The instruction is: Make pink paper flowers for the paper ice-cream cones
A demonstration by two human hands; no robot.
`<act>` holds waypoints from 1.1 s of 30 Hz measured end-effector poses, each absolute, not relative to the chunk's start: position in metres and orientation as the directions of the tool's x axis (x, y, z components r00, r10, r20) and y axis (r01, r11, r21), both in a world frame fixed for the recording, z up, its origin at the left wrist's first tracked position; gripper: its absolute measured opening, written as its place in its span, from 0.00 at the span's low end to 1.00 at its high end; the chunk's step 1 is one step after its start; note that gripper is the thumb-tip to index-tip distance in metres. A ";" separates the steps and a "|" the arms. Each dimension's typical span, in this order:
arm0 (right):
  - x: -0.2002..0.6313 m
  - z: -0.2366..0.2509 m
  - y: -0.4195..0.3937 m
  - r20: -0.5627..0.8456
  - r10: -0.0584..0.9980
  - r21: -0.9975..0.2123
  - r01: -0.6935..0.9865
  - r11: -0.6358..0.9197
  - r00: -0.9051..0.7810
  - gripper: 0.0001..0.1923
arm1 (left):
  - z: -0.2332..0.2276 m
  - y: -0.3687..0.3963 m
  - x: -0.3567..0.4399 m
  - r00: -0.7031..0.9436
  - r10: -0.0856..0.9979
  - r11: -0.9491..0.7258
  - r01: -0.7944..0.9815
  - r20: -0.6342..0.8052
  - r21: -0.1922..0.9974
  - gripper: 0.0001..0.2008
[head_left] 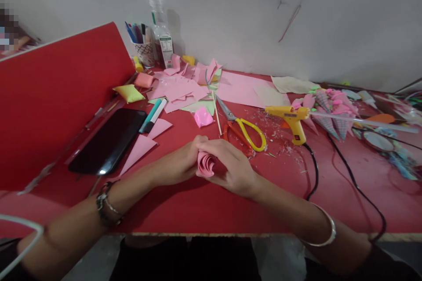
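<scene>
Between my two hands is a rolled piece of pink paper (206,165), its coiled end facing me. My right hand (232,164) curls around it, fingers over the top and thumb side underneath. My left hand (183,160) closes on the far left side of the roll; its fingertips are partly hidden. Just beyond my hands lie scissors (245,134) with a yellow and an orange handle, a thin white stick (216,114) and a small bright pink packet (203,117). Left of my hands are cut pink paper pieces (138,151).
A yellow glue gun (293,120) with a long clear stick lies right, its black cord trailing forward. Decorated paper cones (332,109) sit behind it. A phone (108,142), markers (153,115), pink sheets (178,88), a bottle (163,37) and a pen cup (144,54) stand or lie left and back.
</scene>
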State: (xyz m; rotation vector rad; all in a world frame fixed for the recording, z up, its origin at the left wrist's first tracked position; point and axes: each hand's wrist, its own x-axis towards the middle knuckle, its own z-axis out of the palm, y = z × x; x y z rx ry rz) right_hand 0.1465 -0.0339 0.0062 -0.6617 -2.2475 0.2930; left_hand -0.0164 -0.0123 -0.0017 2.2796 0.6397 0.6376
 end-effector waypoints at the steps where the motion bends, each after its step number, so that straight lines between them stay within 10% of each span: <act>1: 0.146 0.006 -0.034 0.611 0.554 -0.424 0.358 0.832 -0.565 0.18 | -0.001 -0.013 -0.017 0.767 0.593 -0.638 0.261 0.246 0.725 0.04; 7: 0.144 0.009 -0.034 0.619 0.540 -0.460 0.294 0.838 -0.570 0.11 | 0.001 -0.011 -0.019 0.771 0.599 -0.595 0.249 0.215 0.764 0.11; 14: 0.147 0.009 -0.031 0.559 0.609 -0.472 0.388 0.791 -0.562 0.07 | 0.002 -0.002 -0.022 0.729 0.567 -0.776 0.317 0.383 0.546 0.09; 33: 0.148 0.016 -0.032 0.450 0.747 -0.658 0.384 0.648 -0.490 0.20 | 0.004 -0.004 -0.026 0.680 0.673 -0.556 0.208 0.290 0.805 0.07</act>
